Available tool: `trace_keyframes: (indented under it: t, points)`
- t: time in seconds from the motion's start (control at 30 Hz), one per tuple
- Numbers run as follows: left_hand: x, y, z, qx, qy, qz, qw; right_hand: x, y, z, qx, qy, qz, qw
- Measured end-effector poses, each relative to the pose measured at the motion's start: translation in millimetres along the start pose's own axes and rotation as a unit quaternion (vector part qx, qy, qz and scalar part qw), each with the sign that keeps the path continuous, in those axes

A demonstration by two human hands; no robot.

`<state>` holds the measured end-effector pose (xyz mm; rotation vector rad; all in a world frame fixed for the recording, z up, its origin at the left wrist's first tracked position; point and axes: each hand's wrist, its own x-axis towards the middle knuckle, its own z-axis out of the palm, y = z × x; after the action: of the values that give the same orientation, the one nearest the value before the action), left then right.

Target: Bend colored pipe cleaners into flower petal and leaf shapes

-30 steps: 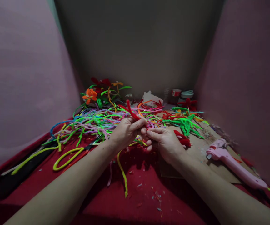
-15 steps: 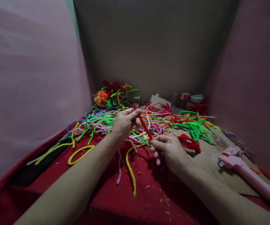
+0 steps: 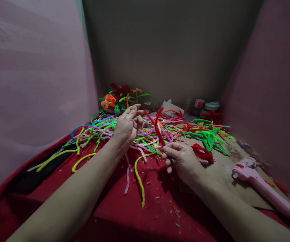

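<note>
Red pipe cleaner (image 3: 158, 129) strands rise in a V shape from my right hand (image 3: 182, 159). The thumb and fingers of that hand pinch their lower part, and one strand curves upward on its own. My left hand (image 3: 127, 126) is up and to the left, fingers bent, with its fingertips at the top of the other strand. Behind and below both hands spreads a tangled heap of multicoloured pipe cleaners (image 3: 104, 129). A yellow pipe cleaner (image 3: 139, 178) trails from it toward the front.
A pink glue gun (image 3: 258, 179) lies on a cardboard sheet (image 3: 225, 174) at right, near green pipe cleaner pieces (image 3: 210, 138) and a red bundle (image 3: 203, 153). Pipe cleaner flowers (image 3: 109, 101) stand at the back left. A jar with a light blue lid (image 3: 211, 106) stands back right. Scraps dot the red cloth (image 3: 125, 215).
My left hand has moved left. The red pipe cleaner, straight between both hands before, now shows two strands spread apart. My right hand has stayed nearly in place.
</note>
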<state>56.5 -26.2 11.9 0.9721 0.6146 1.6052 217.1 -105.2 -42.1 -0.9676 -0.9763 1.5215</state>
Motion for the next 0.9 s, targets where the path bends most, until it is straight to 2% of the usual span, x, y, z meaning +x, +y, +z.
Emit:
trace_keyframes:
  t: [0.07, 0.1, 0.2, 0.27, 0.3, 0.5, 0.63, 0.77, 0.9]
  points:
    - [-1, -3, -2, 0.020, 0.013, -0.074, 0.997, 2, -3, -1, 0.019, 0.021, -0.023, 0.999]
    - [-3, -4, -2, 0.047, -0.008, -0.123, 0.991, 2, -4, -2, 0.030, 0.029, -0.033, 0.999]
    - [-16, -11, 2, 0.139, -0.153, -0.237, 0.949, 5, -6, -4, 0.045, 0.036, -0.043, 0.997]
    - [-26, -16, 7, 0.188, -0.233, -0.250, 0.921, 6, -5, -4, 0.036, 0.023, -0.039, 0.998]
    - [-29, -18, 9, 0.209, -0.248, -0.239, 0.915, 6, -4, -5, 0.031, 0.015, -0.034, 0.999]
    - [-34, -20, 14, 0.258, -0.237, -0.162, 0.922, 4, -1, -4, -0.018, -0.016, -0.015, 1.000]
    - [-35, -20, 15, 0.268, -0.232, -0.148, 0.923, 5, 1, -6, -0.042, -0.020, -0.033, 0.998]
    - [-36, -23, 16, 0.218, -0.203, -0.149, 0.943, 6, 1, -6, -0.054, -0.017, -0.048, 0.997]
    - [-35, -22, 16, 0.182, -0.182, -0.155, 0.954, 4, -1, -3, -0.056, -0.035, -0.031, 0.997]
